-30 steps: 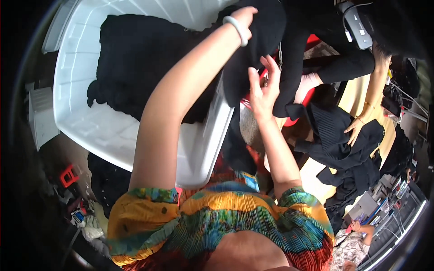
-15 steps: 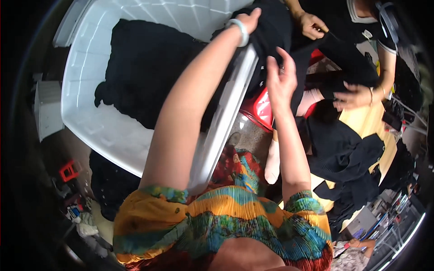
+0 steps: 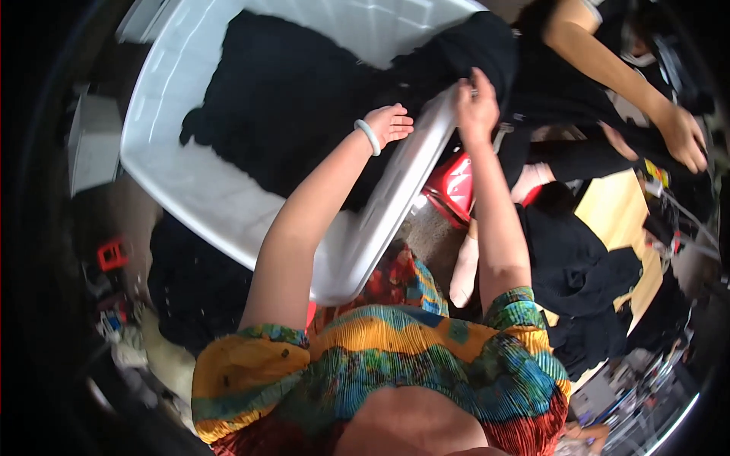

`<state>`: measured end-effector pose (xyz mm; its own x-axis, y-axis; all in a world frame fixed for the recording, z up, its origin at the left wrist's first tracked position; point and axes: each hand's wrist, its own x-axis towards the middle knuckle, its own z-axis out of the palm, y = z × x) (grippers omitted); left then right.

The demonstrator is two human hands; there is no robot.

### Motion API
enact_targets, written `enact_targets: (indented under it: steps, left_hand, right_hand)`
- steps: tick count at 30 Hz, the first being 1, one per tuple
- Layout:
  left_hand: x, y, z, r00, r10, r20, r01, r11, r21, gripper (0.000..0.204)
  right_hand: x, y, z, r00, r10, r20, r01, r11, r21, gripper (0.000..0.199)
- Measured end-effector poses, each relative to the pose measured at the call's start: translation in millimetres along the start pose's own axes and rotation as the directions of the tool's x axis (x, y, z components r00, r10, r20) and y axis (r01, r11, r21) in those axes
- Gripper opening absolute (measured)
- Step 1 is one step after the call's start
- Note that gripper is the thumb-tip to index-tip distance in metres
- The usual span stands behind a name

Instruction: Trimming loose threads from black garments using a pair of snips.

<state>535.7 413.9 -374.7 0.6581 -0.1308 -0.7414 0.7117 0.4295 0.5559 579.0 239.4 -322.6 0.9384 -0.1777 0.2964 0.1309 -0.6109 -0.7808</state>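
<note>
A large white plastic bin (image 3: 156,163) tilts in front of me, with black garments (image 3: 296,99) heaped inside. My left hand (image 3: 388,125), a pale bangle at its wrist, hovers over the heap just inside the right wall, fingers stretched and holding nothing. At the far right corner, my right hand (image 3: 479,110) is beside the rim, its thumb and fingers apart. Close to its fingertips, a black garment (image 3: 475,49) drapes over that corner; whether they touch it I cannot tell.
At the right another person's hand (image 3: 682,140) is by black cloth. Black garments (image 3: 574,254) lie on a light wooden table (image 3: 608,209). A red stool (image 3: 455,188) is beneath the bin's right side; more black cloth (image 3: 198,273) lies at lower left.
My left hand has drawn back from the black cloth at the far corner to over the heap. My right hand has risen slightly. The other person's hands have shifted right.
</note>
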Motion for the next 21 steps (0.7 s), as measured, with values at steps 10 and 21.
enact_targets:
  steps: [10, 21]
  left_hand:
    - [-40.1, -19.2, -213.3, 0.778, 0.317, -0.542, 0.370, 0.466, 0.804, 0.036]
    - [10.5, 4.9, -368.3, 0.709, 0.285, -0.645, 0.614, 0.201, 0.764, 0.082]
  right_hand:
    - [-41.9, -22.3, 3.9, 0.956, -0.256, 0.142, 0.283, 0.935, -0.215, 0.028]
    - [-85.0, -31.2, 16.7, 0.973, -0.148, 0.179, 0.200, 0.923, -0.327, 0.020]
